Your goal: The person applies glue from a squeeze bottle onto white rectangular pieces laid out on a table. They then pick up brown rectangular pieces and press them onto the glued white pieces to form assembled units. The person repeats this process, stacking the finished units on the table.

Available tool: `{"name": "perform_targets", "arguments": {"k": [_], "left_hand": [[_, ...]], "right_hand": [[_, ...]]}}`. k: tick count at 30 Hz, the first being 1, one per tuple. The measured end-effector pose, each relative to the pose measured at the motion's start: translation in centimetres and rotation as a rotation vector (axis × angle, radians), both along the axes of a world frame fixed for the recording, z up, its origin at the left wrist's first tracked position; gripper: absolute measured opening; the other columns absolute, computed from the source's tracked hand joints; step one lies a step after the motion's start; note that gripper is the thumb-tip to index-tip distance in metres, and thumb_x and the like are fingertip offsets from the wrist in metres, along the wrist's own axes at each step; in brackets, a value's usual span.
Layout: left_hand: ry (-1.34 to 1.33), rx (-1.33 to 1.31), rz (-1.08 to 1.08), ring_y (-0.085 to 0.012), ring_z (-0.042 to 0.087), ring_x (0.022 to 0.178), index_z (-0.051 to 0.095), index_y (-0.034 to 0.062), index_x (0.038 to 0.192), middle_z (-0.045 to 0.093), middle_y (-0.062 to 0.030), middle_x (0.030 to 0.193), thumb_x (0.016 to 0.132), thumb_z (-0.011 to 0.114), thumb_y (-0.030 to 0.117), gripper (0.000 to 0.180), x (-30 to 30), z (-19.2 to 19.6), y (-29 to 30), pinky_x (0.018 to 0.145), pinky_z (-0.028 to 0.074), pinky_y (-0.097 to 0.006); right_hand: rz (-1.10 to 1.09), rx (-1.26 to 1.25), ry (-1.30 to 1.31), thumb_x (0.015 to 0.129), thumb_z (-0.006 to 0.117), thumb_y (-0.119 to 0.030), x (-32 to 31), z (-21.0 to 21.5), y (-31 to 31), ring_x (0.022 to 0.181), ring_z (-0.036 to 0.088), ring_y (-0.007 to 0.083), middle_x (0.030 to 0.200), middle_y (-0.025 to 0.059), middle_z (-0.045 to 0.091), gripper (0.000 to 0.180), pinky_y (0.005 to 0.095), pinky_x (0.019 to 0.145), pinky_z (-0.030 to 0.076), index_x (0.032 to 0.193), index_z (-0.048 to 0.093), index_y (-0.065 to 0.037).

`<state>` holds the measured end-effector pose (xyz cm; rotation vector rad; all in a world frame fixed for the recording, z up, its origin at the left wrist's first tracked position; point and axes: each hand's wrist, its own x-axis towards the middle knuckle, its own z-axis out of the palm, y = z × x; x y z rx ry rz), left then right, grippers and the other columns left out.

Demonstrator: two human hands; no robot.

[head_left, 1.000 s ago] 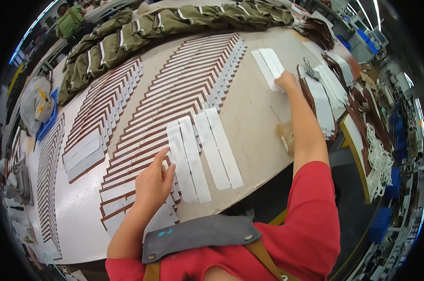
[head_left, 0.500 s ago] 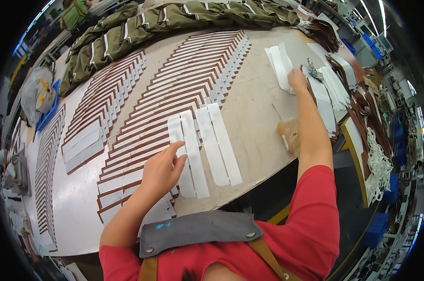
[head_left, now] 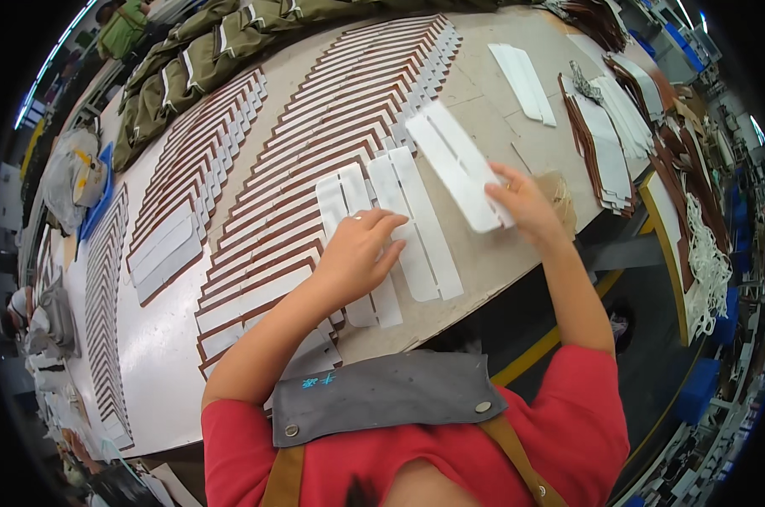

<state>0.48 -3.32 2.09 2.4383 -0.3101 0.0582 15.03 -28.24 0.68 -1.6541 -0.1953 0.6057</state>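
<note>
In my right hand [head_left: 528,207] is a white slotted fabric panel [head_left: 451,177], pinched by its near end and slanting above the table. My left hand [head_left: 361,258] rests over two similar slotted panels lying side by side, a left panel [head_left: 336,198] and a right panel [head_left: 437,237]. Its fingers are apart, the fingertips reaching the right panel; the hand covers part of the left one. Beside them runs a long row of overlapping white pieces with brown edges [head_left: 272,211]. Another white panel [head_left: 524,84] lies farther back on the right.
More overlapped rows [head_left: 201,156] lie at the left of the table. Olive-green fabric [head_left: 222,51] is heaped along the back. Brown-edged stacks [head_left: 598,156] and white cord [head_left: 707,262] are at the right. A blue tray [head_left: 98,198] stands far left.
My right hand has come back toward me from the far right with a slotted panel, leaving a white piece there. My left hand has shifted right over the lying panels.
</note>
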Motion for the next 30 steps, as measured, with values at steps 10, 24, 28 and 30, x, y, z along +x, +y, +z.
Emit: {"name": "perform_targets", "arguments": {"k": [10,24,28,30], "left_hand": [[-0.111,0.270,-0.164,-0.0270,0.034,0.131,0.049,0.0082,0.124,0.043,-0.0065,0.137,0.089,0.053,0.025,0.039,3.4,-4.5,-4.7,0.108,0.020,-0.055],[-0.265,0.322,0.303,-0.0266,0.047,0.111,0.055,0.0085,0.103,0.054,-0.0061,0.115,0.082,0.058,0.010,0.021,-3.5,-3.5,4.0,0.094,0.031,-0.040],[-0.331,0.305,0.371,-0.0256,0.047,0.109,0.056,0.0082,0.101,0.055,-0.0053,0.114,0.081,0.058,0.008,0.020,-3.7,-4.9,4.6,0.093,0.031,-0.039],[-0.347,0.320,0.363,-0.0256,0.047,0.109,0.056,0.0083,0.100,0.055,-0.0052,0.116,0.081,0.058,0.008,0.019,-3.6,-5.0,4.7,0.093,0.031,-0.039]], "right_hand": [[-0.009,-0.683,-0.400,0.089,0.054,-0.020,-6.2,1.9,-1.0,0.063,0.062,0.0231,0.072,0.0133,0.062,0.038,0.0327,0.057,0.049,0.121,0.052,0.001],[0.034,-0.949,-0.512,0.075,0.065,-0.051,1.3,3.8,-6.3,0.072,0.064,0.0240,0.080,0.0147,0.065,0.055,0.0330,0.064,0.049,0.090,0.061,0.002],[0.001,-0.102,-0.025,0.085,0.058,-0.047,3.8,2.4,-6.1,0.067,0.060,0.0114,0.091,0.0051,0.064,0.048,0.0226,0.050,0.043,0.108,0.057,-0.005],[-0.046,0.284,0.001,0.085,0.057,-0.050,3.0,1.7,-2.8,0.064,0.057,0.0104,0.095,0.0056,0.063,0.052,0.0220,0.046,0.041,0.114,0.053,-0.007]]}}
